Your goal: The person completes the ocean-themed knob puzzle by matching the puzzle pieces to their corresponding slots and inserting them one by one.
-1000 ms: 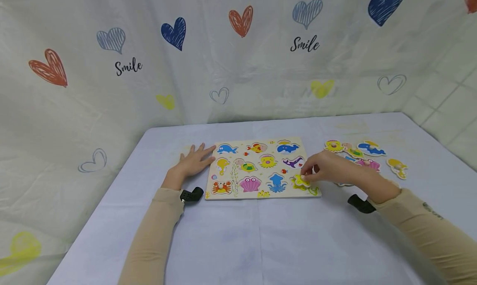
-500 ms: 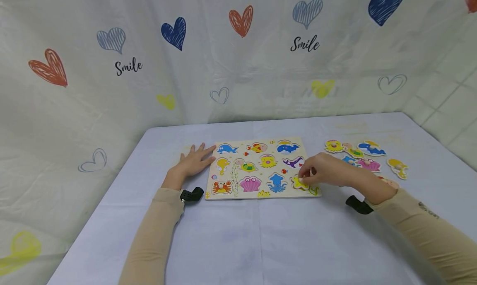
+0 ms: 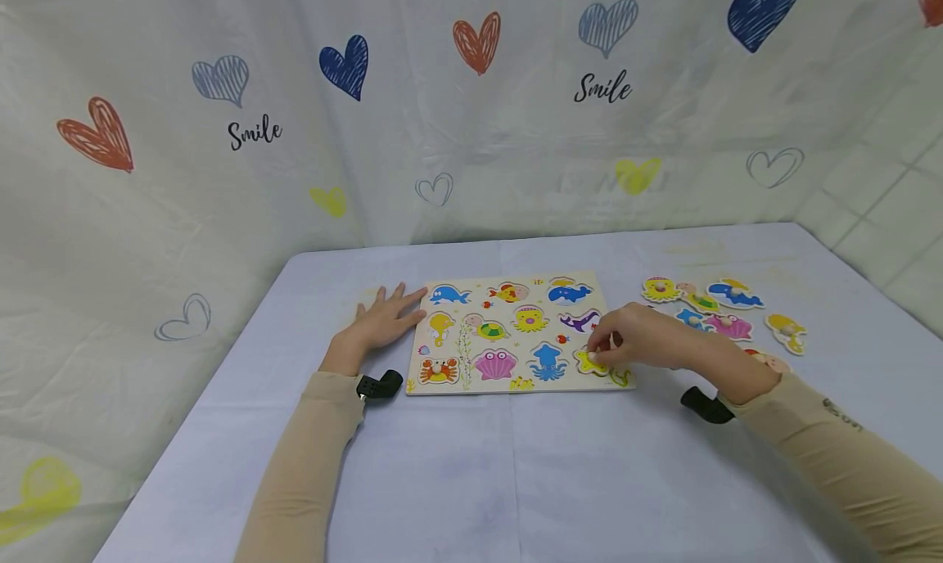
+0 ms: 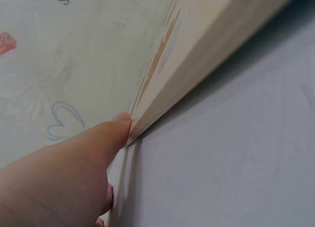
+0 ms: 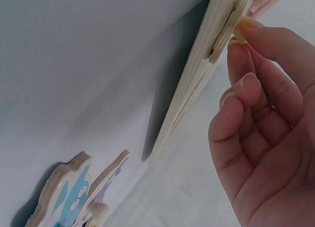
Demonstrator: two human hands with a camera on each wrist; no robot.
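My right hand (image 3: 648,335) pinches the small knob of a yellow starfish puzzle piece (image 3: 588,362) between thumb and finger. The piece lies over the lower right corner of a wooden sea-animal puzzle board (image 3: 471,389). Seen edge-on in the right wrist view, the starfish piece (image 5: 222,39) sits slightly proud of the board's surface. My left hand (image 3: 379,319) rests with spread fingers at the board's left side, its thumb (image 4: 110,133) touching the edge. A red crab piece (image 3: 439,371) with a knob fills the board's lower left slot.
Right of the board lie several loose pieces: a yellow octopus (image 3: 660,289), a turtle (image 3: 697,298), a blue whale (image 3: 737,294), a pink shell (image 3: 729,326), a seahorse (image 3: 787,332) and a blue piece (image 3: 692,318). A white cloth covers the table (image 3: 442,473); a heart-printed curtain (image 3: 516,137) hangs behind.
The starfish piece has come down and slightly left, from askew over its printed shape to lined up with it. My right hand moved with it. My left hand has stayed still.
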